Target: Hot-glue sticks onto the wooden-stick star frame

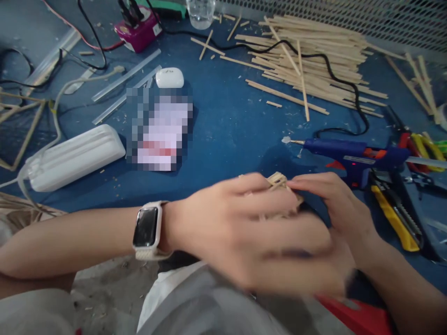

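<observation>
At the table's near edge, a small piece made of wooden sticks (277, 180) shows between my two hands, mostly hidden by fingers. My left hand (251, 228), with a watch (146, 226) on the wrist, is closed around it from the left and reaches across in front; its outer fingers are smeared by motion. From the right, my right hand (345, 209) holds the same piece, its fingertips at the upper edge. Just beyond my right hand lies a blue hot glue gun (352, 156), its nozzle pointing left with a blob of glue at the tip.
A pile of wooden sticks (314, 56) covers the back right, with a black cable across it. A yellow utility knife (396, 218) and pliers (428, 146) lie right. Leftward are a phone (160, 132), white earbud case (169, 77), white power strip (75, 158) and clear glue sticks (127, 77).
</observation>
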Available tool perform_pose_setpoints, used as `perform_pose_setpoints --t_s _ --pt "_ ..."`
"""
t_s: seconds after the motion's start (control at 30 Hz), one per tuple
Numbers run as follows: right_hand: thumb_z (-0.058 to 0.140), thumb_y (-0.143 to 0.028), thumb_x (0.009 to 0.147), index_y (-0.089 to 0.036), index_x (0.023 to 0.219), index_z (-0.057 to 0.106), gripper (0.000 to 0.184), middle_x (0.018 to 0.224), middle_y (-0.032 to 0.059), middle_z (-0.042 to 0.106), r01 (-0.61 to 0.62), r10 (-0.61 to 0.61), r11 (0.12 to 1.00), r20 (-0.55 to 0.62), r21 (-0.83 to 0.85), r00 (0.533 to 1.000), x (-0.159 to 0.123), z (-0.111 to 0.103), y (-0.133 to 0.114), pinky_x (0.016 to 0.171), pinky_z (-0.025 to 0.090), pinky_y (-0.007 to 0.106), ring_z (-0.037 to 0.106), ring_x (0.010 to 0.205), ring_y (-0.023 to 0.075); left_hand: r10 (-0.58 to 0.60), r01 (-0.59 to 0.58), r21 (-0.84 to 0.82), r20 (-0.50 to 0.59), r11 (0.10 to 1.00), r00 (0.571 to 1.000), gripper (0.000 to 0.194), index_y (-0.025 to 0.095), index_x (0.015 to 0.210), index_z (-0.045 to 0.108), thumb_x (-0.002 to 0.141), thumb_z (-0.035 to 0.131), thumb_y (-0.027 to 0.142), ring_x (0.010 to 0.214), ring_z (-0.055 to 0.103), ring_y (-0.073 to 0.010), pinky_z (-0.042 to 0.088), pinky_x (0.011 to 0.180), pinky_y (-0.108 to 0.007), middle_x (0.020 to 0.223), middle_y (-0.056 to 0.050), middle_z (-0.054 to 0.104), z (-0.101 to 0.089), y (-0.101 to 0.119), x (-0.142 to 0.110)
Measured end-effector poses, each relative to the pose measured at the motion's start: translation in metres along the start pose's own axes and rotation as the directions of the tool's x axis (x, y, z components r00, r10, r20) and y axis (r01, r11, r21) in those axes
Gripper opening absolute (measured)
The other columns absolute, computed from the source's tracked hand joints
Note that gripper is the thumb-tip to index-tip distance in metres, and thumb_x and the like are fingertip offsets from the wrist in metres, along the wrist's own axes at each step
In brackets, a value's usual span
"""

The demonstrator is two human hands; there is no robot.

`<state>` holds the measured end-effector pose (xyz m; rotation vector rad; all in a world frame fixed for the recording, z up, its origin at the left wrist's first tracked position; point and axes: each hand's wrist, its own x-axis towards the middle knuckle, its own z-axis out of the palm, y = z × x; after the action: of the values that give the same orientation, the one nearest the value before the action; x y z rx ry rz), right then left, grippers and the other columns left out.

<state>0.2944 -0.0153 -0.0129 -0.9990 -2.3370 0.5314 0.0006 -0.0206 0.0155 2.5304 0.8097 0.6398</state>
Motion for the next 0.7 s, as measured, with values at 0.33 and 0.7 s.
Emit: perform_pose_setpoints --t_s 0.33,0.7 --pt "0.089 -0.032 0.104 -0.03 0.178 0.056 0.081 0.143 0.0154 0.08 0.066 -0.064 0.995 0.027 -0.073 0.998 -0.003 0.001 0.001 0.102 0.083 0.055 0.085 0.125 0.0369 0.04 -0.033 -0.062 0.116 0.998 0.992 0.067 0.013 0.166 0.049 0.099 0.057 0.004 0.128 0.076 -0.0333 0.065 0.116 -0.05 0.143 -0.02 0.076 -0.003 -0.049 0.008" --pt "0.088 -0.027 0.105 -0.032 0.175 0.059 0.076 0.149 0.0116 0.082 0.081 -0.08 0.996 0.025 -0.029 0.996 0.0 -0.004 0.006 0.111 0.08 0.05 0.086 0.133 0.0335 0.014 0.007 -0.143 0.144 0.99 0.989 0.065 0.021 0.163 0.059 0.101 0.062 0.001 0.13 0.082 -0.0268 0.069 0.112 -0.042 0.144 -0.015 0.08 -0.008 -0.056 0.009"
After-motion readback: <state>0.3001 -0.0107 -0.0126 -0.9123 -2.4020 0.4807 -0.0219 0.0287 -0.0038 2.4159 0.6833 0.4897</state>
